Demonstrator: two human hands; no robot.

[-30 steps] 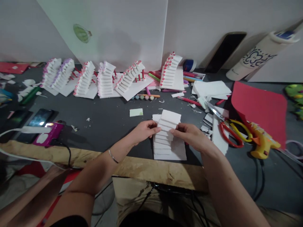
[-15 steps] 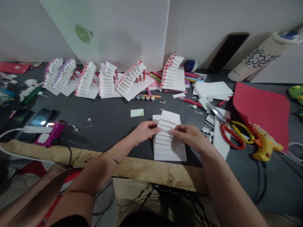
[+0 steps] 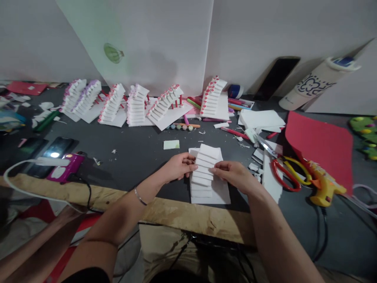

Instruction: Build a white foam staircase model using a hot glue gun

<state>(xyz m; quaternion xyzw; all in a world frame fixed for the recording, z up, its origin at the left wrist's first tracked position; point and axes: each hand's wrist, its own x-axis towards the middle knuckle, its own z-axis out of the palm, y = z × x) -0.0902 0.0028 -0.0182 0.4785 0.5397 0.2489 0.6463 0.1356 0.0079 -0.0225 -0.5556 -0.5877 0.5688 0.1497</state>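
A small white model staircase [image 3: 203,173] of thin foam or card steps stands on a white base sheet [image 3: 221,192] near the table's front edge. My left hand [image 3: 180,167] pinches its left side at mid-height, thumb on a step's edge. On the opposite side, my right hand [image 3: 232,175] holds a step's right edge between thumb and fingers. Beyond my left hand lies a small pale rectangular piece [image 3: 171,144], flat on the table.
Finished-looking staircases [image 3: 165,103] with pink or purple trim line the back. To the right are red-and-yellow-handled scissors [image 3: 285,173], a yellow glue gun [image 3: 325,188], red sheet [image 3: 321,145] and bottle [image 3: 312,84]. Leftward sit a magenta adapter [image 3: 65,167] and phones [image 3: 54,151]. Another person's arm [image 3: 44,239] shows lower left.
The camera view has tilted slightly, so the scene sits a little lower. Both hands stay on the staircase's sides, with only a slight shift of the fingers.
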